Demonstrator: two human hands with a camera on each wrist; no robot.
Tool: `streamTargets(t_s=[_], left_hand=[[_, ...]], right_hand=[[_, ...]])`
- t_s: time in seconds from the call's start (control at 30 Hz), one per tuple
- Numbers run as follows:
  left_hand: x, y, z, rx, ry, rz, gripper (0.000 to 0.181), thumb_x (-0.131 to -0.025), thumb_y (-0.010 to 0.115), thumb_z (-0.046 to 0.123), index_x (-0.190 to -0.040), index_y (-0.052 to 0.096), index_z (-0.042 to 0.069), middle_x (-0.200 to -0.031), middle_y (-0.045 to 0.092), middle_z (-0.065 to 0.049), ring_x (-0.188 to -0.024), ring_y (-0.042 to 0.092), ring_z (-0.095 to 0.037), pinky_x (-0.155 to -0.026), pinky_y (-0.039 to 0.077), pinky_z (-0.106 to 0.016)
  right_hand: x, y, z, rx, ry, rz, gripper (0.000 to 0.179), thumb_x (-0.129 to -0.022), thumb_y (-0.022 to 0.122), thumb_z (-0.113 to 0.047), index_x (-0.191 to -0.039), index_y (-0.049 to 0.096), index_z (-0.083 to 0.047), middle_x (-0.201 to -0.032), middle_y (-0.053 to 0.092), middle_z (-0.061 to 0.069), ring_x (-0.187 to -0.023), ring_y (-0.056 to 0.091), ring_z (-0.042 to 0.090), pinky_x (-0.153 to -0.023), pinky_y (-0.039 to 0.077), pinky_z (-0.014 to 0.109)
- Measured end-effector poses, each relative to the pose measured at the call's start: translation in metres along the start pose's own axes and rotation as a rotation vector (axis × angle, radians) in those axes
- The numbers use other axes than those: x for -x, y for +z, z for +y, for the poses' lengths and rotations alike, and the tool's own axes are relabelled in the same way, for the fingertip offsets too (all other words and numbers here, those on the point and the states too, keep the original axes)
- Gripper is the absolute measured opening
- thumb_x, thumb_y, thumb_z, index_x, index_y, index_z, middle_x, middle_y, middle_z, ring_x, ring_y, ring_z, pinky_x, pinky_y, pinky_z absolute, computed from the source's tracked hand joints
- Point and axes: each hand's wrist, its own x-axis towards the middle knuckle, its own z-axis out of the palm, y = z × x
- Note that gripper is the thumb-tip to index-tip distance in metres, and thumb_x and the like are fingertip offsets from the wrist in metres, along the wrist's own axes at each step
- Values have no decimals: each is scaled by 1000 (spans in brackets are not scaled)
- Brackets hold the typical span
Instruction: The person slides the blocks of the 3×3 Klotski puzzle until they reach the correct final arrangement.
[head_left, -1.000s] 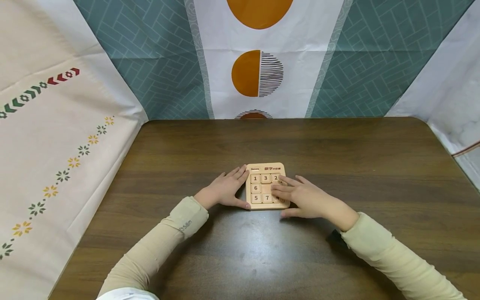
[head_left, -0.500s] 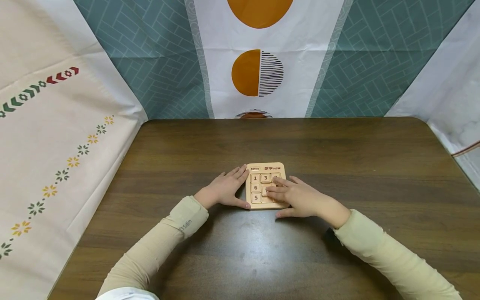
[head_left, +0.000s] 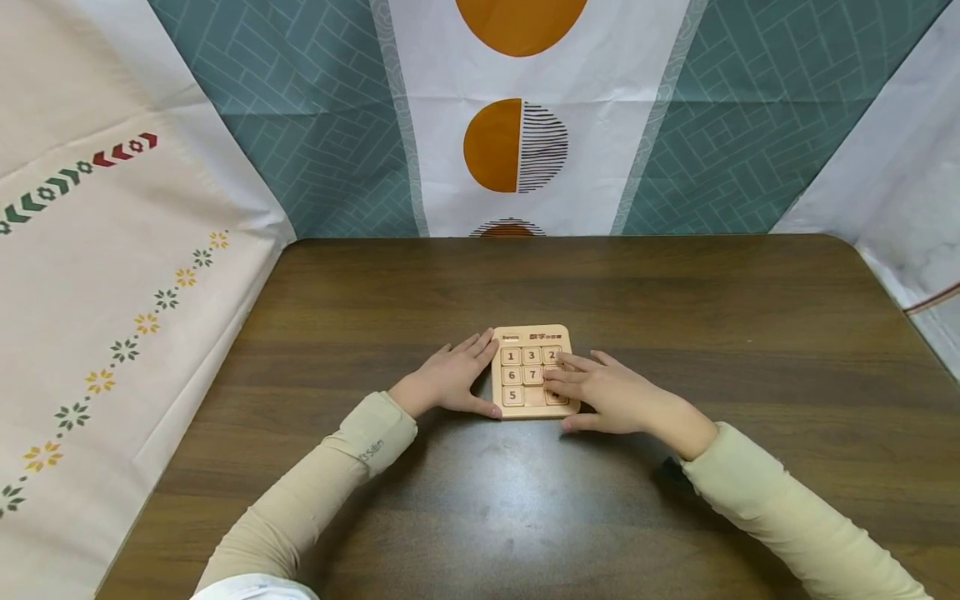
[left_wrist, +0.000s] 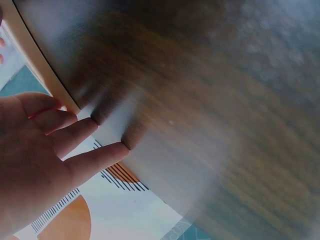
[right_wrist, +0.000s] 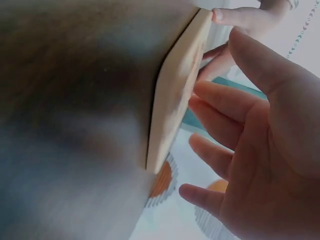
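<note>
At the number board [head_left: 527, 338], left hand [head_left: 456, 375] — fingers spread — touches its edge; right hand [head_left: 617, 398] extends straight fingers over tiles [head_left: 551, 353].

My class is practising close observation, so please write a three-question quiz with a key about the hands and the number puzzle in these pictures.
1. True or false: in the head view, the left hand is at the left edge of the number puzzle, and the right hand reaches over its right side.
2. Which number is in the middle of the middle row? A) 5 B) 7 C) 1
3. Fill in: the bare slot is immediately right of number ___.

Key:
1. True.
2. B, the 7 tile.
3. 5.
</note>
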Motion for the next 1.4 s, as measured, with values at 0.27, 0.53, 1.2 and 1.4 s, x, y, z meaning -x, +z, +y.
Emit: streamTargets(t_s=[0.27,0.53,1.2,1.4], left_hand=[[0,-1,-1,1,2,9,109,-71,55,71,-146,11,6,-152,3,-11,-137,10,-25,-101,24,-53],[0,-1,-1,-1,-1,8,109,-71,55,71,-146,12,5,-152,4,-11,-137,12,-26,-101,24,-53],[1,0,0,-5,4,9,109,-71,55,71,-146,11,5,-152,3,-11,-137,11,-25,-102,24,-52],[1,-1,0,1,0,8,109,-71,55,71,-146,11,6,-152,3,-11,-137,11,-25,-102,24,-52]], right_hand=[[16,-1,-5,12,-6,5,54,-84,61,-43,-124,57,-6,-130,52,6,-130,31,33,-96,22,63],[5,7,-14,18,-32,20,56,-84,60,-44,-126,56,-8,-133,49,5,-130,31,32,-96,24,62],[9,4,-3,19,113,-10,64,-84,59,-46,-134,47,-7,-138,43,10,-133,25,32,-97,21,62],[15,2,-12,7,77,-24,62,-83,61,-45,-130,51,-6,-135,46,8,-132,26,33,-97,21,62]])
